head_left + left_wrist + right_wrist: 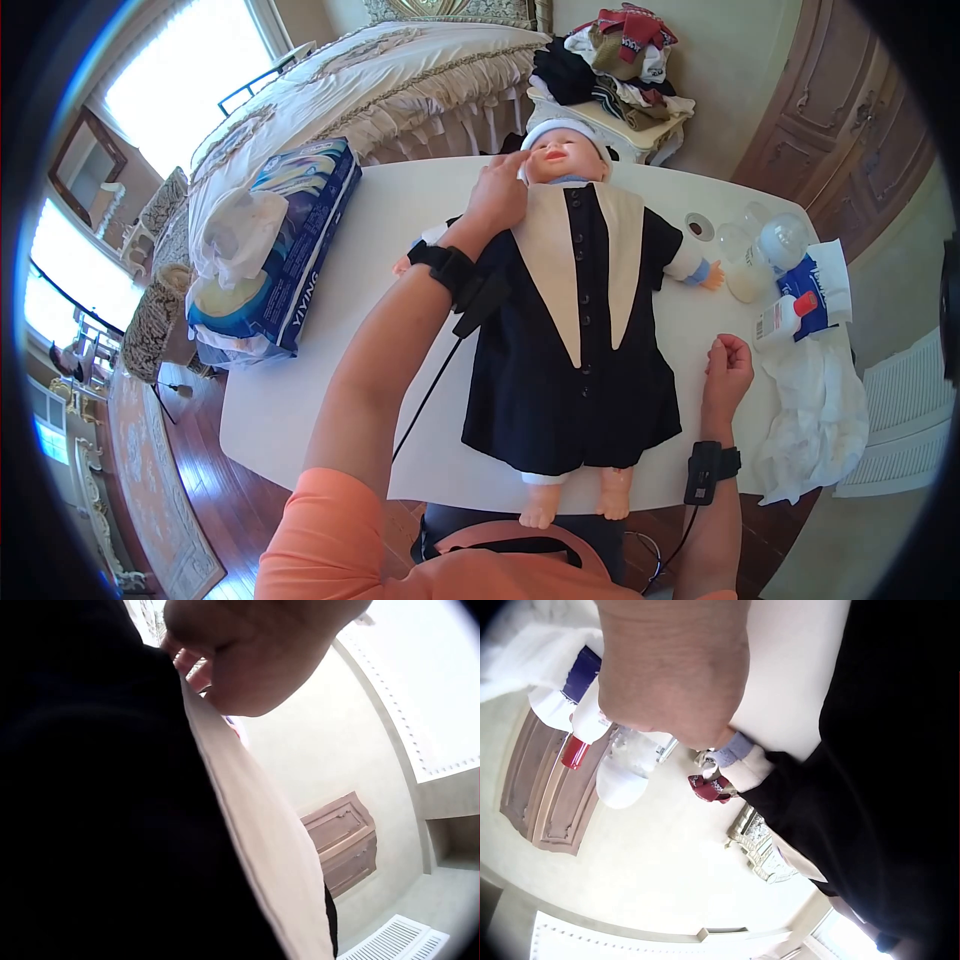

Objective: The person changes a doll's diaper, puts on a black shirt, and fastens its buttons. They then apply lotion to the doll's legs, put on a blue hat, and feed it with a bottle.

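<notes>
A baby doll (558,155) lies on its back on the white table (420,210), its feet toward the person. It wears a white hat (553,125) and a black short-sleeved garment (510,390) with a cream collar (545,255) and a row of dark buttons. My left hand (497,197) reaches over the doll's shoulder, its fingertips at the side of the doll's face. Lower right, my right hand (728,372) rests on the table beside the garment, fingers loosely curled around nothing. The right wrist view shows the back of that hand (675,671), with its fingers hidden.
On the left lies a blue diaper pack (318,240) with a crumpled white bundle (240,235) on top. Along the right edge stand a baby bottle (778,245), a red-capped bottle (780,320), a blue wipes pack (812,290) and crumpled white cloth (815,420). A bed (400,75) is behind.
</notes>
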### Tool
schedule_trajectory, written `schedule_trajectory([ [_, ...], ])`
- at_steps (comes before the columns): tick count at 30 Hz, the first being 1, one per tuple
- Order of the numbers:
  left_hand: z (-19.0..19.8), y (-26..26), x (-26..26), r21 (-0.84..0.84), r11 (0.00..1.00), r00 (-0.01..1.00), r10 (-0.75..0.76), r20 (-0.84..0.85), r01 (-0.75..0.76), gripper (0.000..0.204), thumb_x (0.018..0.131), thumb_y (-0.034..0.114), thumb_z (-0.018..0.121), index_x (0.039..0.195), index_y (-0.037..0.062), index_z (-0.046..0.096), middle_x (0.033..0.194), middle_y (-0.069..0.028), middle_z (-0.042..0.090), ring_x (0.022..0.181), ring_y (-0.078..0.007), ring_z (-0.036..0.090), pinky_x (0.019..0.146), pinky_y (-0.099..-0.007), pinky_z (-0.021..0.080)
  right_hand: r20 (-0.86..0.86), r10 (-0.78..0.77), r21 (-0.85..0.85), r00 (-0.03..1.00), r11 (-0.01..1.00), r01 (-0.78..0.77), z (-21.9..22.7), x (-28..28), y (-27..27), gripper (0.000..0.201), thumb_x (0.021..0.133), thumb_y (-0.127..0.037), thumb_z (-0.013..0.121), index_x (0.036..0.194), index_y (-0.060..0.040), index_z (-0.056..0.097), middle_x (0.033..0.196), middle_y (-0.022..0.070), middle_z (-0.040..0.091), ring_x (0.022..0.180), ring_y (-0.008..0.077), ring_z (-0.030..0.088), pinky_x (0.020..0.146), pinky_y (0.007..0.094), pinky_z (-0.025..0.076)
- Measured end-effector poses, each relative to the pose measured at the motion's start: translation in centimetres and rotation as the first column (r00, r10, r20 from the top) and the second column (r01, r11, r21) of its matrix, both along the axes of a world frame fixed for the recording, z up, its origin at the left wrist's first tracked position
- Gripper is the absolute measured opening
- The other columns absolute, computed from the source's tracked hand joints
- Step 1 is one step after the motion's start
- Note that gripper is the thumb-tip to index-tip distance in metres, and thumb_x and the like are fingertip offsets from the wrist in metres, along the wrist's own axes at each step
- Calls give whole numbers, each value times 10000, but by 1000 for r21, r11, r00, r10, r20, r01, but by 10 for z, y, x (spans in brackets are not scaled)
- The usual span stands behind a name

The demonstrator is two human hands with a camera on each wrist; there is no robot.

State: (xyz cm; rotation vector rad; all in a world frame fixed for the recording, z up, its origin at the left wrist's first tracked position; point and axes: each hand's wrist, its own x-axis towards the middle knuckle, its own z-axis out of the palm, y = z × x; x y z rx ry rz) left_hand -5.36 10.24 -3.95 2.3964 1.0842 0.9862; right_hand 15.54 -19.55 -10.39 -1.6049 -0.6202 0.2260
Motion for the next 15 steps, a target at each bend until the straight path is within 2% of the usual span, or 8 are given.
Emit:
schedule_trajectory([
  [2, 1, 2, -3, 9, 999, 998, 38, 48, -38, 396, 731, 20, 430, 1124, 41, 477, 1090, -211, 497, 1010, -367, 474, 882, -394, 377, -1, -1, 0, 1000, 1000, 1, 0, 0, 0, 95, 808, -100, 544, 851, -16, 532, 678, -13, 508, 557, 36, 440, 474, 167, 362],
  [4, 4, 6, -5, -92, 995, 976, -1, 220, 22, 342, 719, -4, 431, 1052, 31, 502, 1055, -200, 512, 987, -342, 495, 857, -376, 393, 2, -3, -5, 1000, 1000, 3, 1, -1, 0, 91, 807, -97, 544, 850, -17, 533, 676, -13, 506, 554, 37, 437, 474, 166, 361],
  [8, 12, 5, 3, -198, 975, 941, -33, 338, 105, 301, 715, -23, 426, 998, 24, 518, 1005, -188, 527, 941, -325, 517, 830, -360, 407, 7, -13, 0, 1000, 1000, 13, 1, -2, 1, 85, 806, -93, 543, 847, -19, 533, 673, -14, 504, 550, 38, 435, 475, 168, 363],
  [10, 15, 7, 12, -78, 980, 958, -160, 238, 183, 301, 723, -1, 461, 1009, 58, 536, 1021, -167, 516, 974, -319, 494, 845, -357, 391, -5, -10, 1, 1000, 1000, 10, 1, -2, 1, 77, 805, -85, 544, 844, -19, 533, 670, -16, 502, 546, 36, 431, 473, 169, 357],
  [11, 19, 0, 17, -78, 978, 957, -169, 237, 192, 301, 723, -1, 461, 1009, 58, 536, 1021, -167, 516, 974, -319, 494, 845, -357, 391, -6, -19, 2, 1000, 1000, 19, 0, -2, 1, 77, 805, -85, 544, 844, -19, 533, 670, -16, 502, 546, 36, 431, 473, 169, 357],
  [13, 32, -18, 26, 206, 976, 994, -47, -98, 66, 329, 721, 30, 500, 1036, 113, 549, 1098, -140, 472, 1044, -309, 442, 878, -401, 352, -21, -15, 12, 1000, 1000, 15, 0, -2, 1, 70, 804, -74, 546, 841, -17, 531, 666, -19, 500, 539, 33, 425, 470, 169, 349],
  [14, 34, -19, 29, 207, 976, 994, -53, -100, 73, 329, 721, 30, 500, 1036, 113, 549, 1098, -140, 472, 1044, -309, 442, 878, -401, 352, -22, -21, 14, 1000, 1000, 21, 0, -3, 1, 70, 804, -74, 546, 841, -17, 531, 666, -19, 500, 539, 33, 425, 470, 169, 349],
  [15, 35, -19, 31, 302, 947, 972, -39, -231, 110, 341, 721, 50, 510, 1048, 137, 551, 1146, -134, 436, 1090, -313, 402, 893, -439, 325, -21, -19, 14, 1000, 1000, 19, 1, -3, 1, 67, 803, -70, 547, 838, -16, 531, 665, -20, 499, 537, 31, 423, 469, 169, 346],
])
